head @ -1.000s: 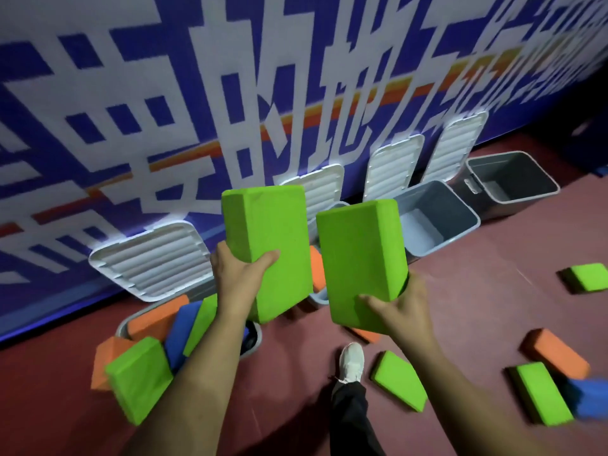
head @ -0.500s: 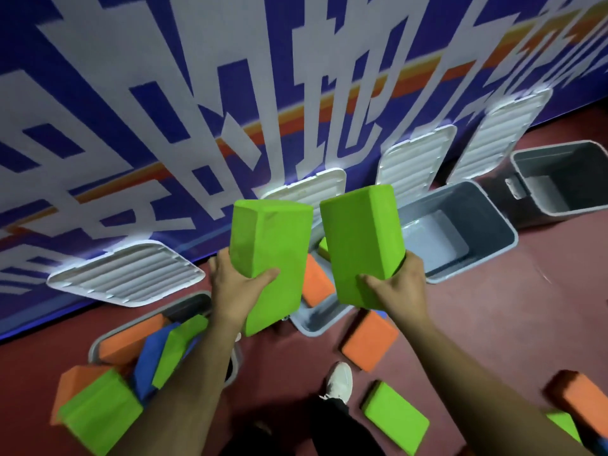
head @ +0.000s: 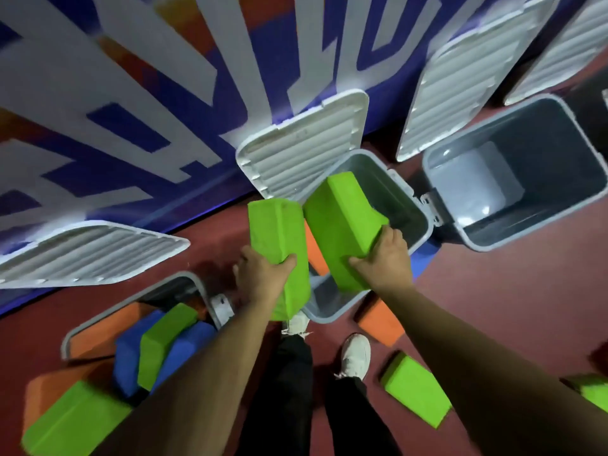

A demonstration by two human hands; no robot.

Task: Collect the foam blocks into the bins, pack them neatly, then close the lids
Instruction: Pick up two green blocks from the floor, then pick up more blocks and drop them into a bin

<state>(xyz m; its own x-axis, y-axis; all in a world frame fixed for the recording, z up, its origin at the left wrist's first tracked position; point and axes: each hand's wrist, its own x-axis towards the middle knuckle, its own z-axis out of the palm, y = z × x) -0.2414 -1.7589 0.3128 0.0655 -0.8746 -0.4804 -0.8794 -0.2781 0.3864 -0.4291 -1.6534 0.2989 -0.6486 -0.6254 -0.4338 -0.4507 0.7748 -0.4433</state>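
Hovering over the middle bin [head: 415,205], both hands carried green foam. The right hand [head: 386,258] had its fingers [head: 357,261] wrapped on the right block [head: 342,222], long axis tipped toward the bin's far wall, nearer the opening; the left hand [head: 263,274] clamped the left block [head: 279,238] upright above the near rim.

Both arms outstretched, left hand [head: 263,274] and right hand [head: 388,258] each gripping, fingers curled

Matt, finely grained foam blocks [head: 279,245]; smooth grey plastic bin [head: 398,192] (faintly glossy), ribbed white lid [head: 302,143].
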